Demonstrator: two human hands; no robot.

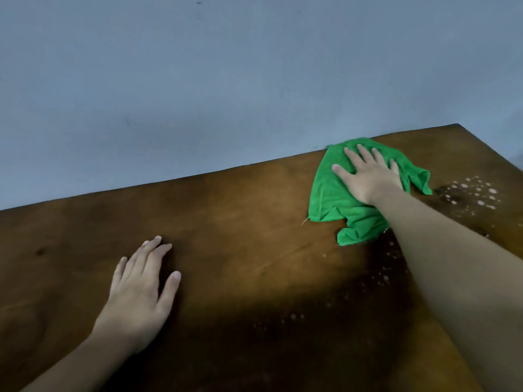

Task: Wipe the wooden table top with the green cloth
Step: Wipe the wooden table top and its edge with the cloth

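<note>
- The right hand lay flat, fingers spread, pressing on the green cloth, which spread out beneath and around its palm.
- The left hand rested flat and empty on the wooden bench, well apart from the cloth.
- Pale specks dotted the bench just beyond the right hand.

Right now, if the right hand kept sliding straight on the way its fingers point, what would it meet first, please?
Probably the wall. The right hand lies flat on the green cloth at the table's far edge, fingers pointing toward the wall, with nothing else between them.
</note>
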